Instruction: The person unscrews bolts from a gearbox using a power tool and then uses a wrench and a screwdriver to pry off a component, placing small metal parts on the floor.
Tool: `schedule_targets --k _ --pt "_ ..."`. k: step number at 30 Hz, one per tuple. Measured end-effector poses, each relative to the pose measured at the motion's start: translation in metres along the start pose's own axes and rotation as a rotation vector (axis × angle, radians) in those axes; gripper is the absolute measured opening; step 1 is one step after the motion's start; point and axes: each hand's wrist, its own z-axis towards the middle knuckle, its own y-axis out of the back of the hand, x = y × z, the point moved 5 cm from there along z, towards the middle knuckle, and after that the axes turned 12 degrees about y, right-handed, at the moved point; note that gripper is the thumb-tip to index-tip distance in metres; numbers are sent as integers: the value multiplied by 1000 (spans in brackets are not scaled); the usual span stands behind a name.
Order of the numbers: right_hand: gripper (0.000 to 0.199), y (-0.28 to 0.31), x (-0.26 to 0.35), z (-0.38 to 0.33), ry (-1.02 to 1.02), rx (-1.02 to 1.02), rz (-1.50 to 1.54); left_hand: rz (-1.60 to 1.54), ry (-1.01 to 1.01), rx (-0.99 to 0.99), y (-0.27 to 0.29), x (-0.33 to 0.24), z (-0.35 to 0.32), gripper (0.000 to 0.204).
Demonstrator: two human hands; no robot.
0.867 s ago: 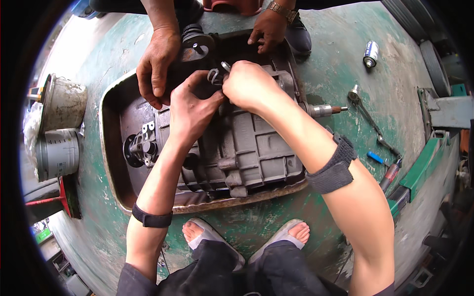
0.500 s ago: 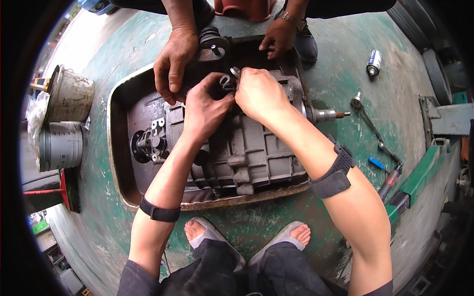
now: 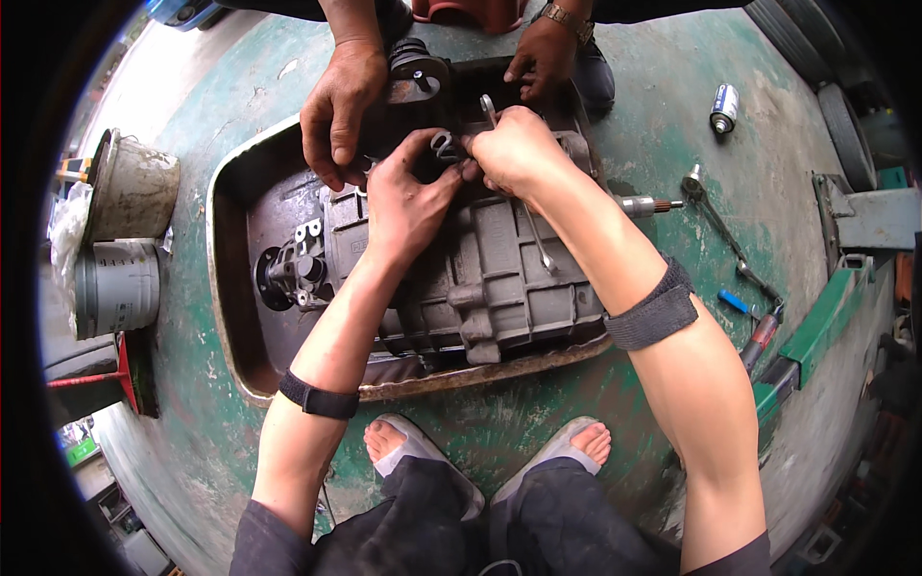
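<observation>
A grey cast gearbox (image 3: 499, 278) lies in a shallow metal tray (image 3: 219, 288) on the floor. My right hand (image 3: 519, 154) is closed around a wrench (image 3: 538, 240), one end sticking up past my knuckles and the other pointing down over the casing. Beside it, above the casing's far side, my left hand (image 3: 408, 197) curls thumb and fingers about a small looped metal piece (image 3: 443, 146). My fingertips hide part of that piece. Opposite me, a co-worker's hand (image 3: 341, 110) hangs at the tray's far left, and the other hand (image 3: 543, 62) is by the far rim.
A ratchet handle (image 3: 715, 226), a blue-handled tool (image 3: 734, 301) and a spray can (image 3: 724, 108) lie on the floor to the right. A green steel arm (image 3: 826, 322) stands near them. Buckets (image 3: 134, 187) are at the left. A dark round part (image 3: 418, 77) sits at the tray's far edge.
My right hand has shifted slightly right and tilted, so the wrench's lower end now shows over the casing. My left hand stays near the looped piece. The co-worker's hands barely move.
</observation>
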Motion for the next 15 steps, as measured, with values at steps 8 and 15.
schedule_targets --k 8,15 --pt "50 10 13 -12 51 9 -163 1 -91 -28 2 2 1 28" --pt "31 8 19 7 -69 166 -311 3 -81 -44 3 2 0 31"
